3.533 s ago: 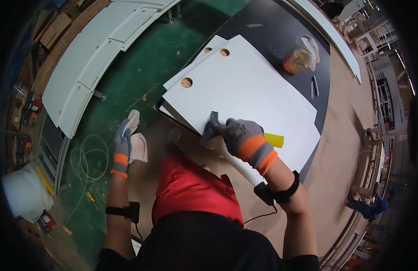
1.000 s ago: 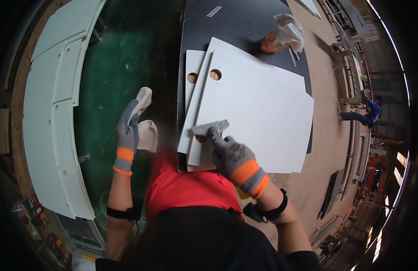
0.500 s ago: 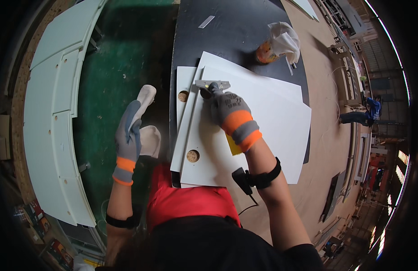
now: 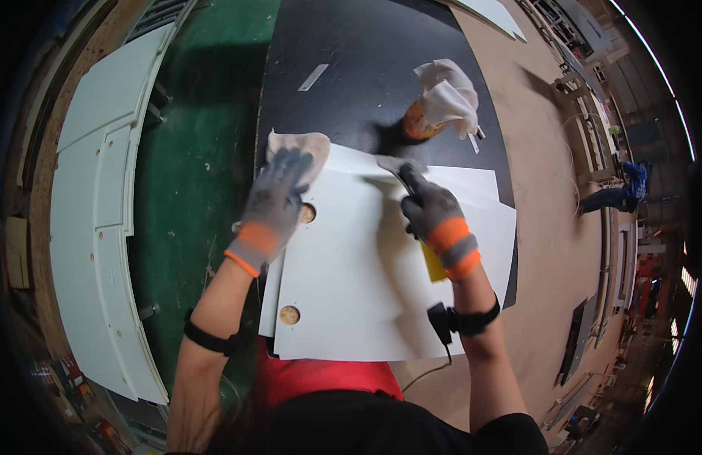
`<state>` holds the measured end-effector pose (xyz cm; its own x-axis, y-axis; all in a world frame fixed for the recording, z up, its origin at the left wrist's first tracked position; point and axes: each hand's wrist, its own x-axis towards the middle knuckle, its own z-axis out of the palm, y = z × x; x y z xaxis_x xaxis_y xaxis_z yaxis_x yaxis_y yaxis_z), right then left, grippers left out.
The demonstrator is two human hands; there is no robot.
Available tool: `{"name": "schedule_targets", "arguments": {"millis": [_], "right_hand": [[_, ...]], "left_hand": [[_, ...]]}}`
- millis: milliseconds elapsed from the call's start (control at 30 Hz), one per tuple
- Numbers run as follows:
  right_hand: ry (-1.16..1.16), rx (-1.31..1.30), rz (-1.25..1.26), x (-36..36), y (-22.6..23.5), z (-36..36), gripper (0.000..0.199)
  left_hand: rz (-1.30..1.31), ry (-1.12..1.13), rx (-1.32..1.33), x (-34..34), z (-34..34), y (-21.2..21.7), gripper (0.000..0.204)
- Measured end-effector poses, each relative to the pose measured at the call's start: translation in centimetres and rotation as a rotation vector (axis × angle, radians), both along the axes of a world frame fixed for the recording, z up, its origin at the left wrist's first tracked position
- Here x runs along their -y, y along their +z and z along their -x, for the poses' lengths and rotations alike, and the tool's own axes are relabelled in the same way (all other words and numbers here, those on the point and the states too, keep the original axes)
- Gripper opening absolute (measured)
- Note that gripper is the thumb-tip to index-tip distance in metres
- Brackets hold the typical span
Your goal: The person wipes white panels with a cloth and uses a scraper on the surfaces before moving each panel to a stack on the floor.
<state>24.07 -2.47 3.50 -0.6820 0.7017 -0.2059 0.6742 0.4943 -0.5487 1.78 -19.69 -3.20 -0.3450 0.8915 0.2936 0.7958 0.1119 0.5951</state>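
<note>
White panels (image 4: 343,280) lie stacked on a black-topped table, with round holes along their left side. My left hand (image 4: 274,201), in a grey and orange glove, is closed on a whitish cloth (image 4: 314,145) at the far left corner of the top panel; motion blurs its fingers a little. My right hand (image 4: 434,212), gloved alike, grips a scraper (image 4: 404,164) with a wide metal blade, held over the panels' far part. Below its wrist shows a yellow piece (image 4: 433,265); whether it belongs to the scraper, I cannot tell.
Beyond the panels, an orange container (image 4: 419,121) with a whitish cloth (image 4: 448,95) over it stands on the black tabletop (image 4: 351,53). A flat light strip (image 4: 313,77) lies farther left. More pale panels (image 4: 86,243) lie at left. A person (image 4: 631,182) is far right.
My left hand has swung from beside the table onto the panel's far corner with its cloth. My right hand has moved right and nearer with the scraper. The view has shifted.
</note>
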Motion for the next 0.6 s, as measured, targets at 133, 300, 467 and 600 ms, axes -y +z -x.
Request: {"name": "schedule_targets", "arguments": {"millis": [133,300,467,600], "right_hand": [[-0.357,-0.11,0.248,-2.0,2.6,-9.2,0.053],[-0.45,-0.183,0.056,-11.9,1.2,-17.6,0.053],[-0.135,-0.048,-0.359,-25.5,-4.4,-12.0,0.044],[-0.095,-0.093,-0.292,-29.8,-7.4,-2.9,0.044]], "left_hand": [[0.236,-0.036,-0.218,4.9,-5.8,-0.5,0.065],[0.676,-0.28,-0.021,18.6,-13.5,6.7,0.059],[0.61,-0.33,-0.422,28.2,-4.6,1.4,0.031],[0.152,0.265,0.217,4.8,1.2,10.0,0.046]]}}
